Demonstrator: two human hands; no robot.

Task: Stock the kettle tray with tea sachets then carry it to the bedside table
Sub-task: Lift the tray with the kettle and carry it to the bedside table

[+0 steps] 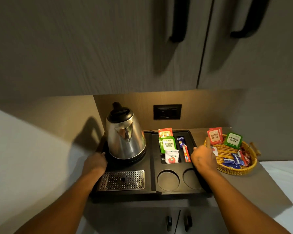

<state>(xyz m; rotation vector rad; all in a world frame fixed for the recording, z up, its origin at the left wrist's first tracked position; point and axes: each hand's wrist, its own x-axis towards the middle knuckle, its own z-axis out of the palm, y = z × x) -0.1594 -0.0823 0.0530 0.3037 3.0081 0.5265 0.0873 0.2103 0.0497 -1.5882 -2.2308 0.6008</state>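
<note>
A black kettle tray [151, 191] sits on the counter and holds a steel kettle [125, 135] at its back left. Its right slots hold an orange tea sachet [165, 132], a green tea sachet [168, 144], a white sachet [171, 156] and thin stick packets [186, 152]. My left hand [96, 162] grips the tray's left edge beside the kettle. My right hand [203, 157] grips the tray's right edge. Two round cup wells [168, 180] at the front right hold nothing.
A wicker basket [235, 168] with more sachets and packets stands just right of the tray. A wall socket [167, 111] is behind. Cabinet doors with black handles [178, 31] hang overhead. White bedding [24, 166] lies left and right of the counter.
</note>
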